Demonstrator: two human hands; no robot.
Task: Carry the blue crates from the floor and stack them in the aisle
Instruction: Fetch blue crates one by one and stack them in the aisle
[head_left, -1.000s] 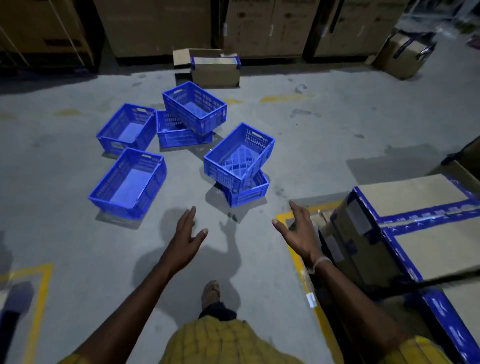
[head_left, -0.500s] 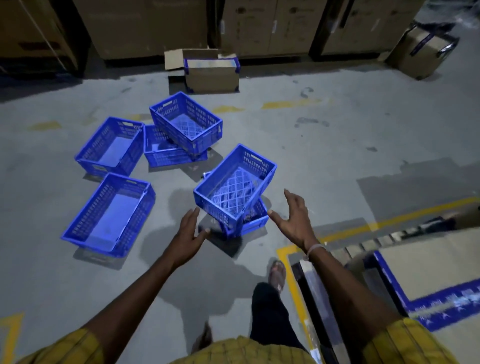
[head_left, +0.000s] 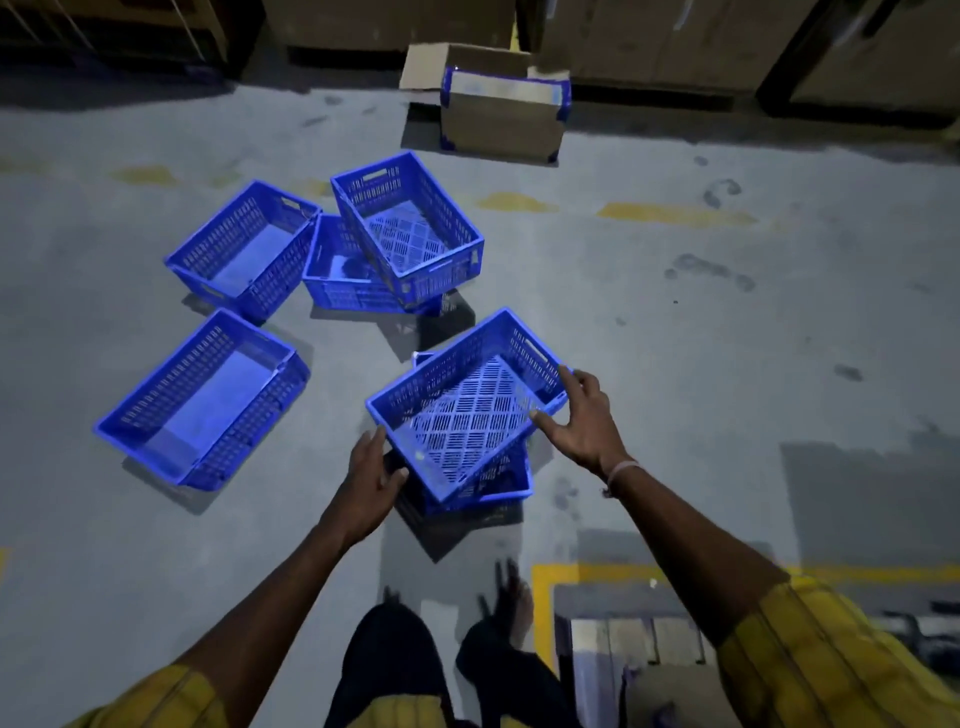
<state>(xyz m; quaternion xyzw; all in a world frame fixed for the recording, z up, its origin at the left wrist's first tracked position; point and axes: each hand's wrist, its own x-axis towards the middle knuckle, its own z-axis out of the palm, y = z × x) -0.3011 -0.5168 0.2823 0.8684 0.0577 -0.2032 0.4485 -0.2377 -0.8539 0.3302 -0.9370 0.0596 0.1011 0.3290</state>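
Several blue slatted crates lie on the grey floor. The nearest crate (head_left: 462, 410) sits tilted and askew on top of a lower crate (head_left: 493, 480). My left hand (head_left: 371, 470) touches its near left end with fingers straight. My right hand (head_left: 582, 421) lies spread on its right rim near the corner. Further back, one crate (head_left: 410, 228) rests crookedly on another crate (head_left: 332, 275). A single crate (head_left: 244, 244) stands to their left, and one more crate (head_left: 202, 400) lies at the near left.
A cardboard box (head_left: 501, 122) with blue tape stands at the back, in front of stacked cartons. A yellow floor line (head_left: 597, 571) frames a wooden pallet (head_left: 634, 634) at the near right. My feet are just below the nearest crates.
I have stepped closer to the crates. Both hands moved forward from open air onto the tilted nearest crate.
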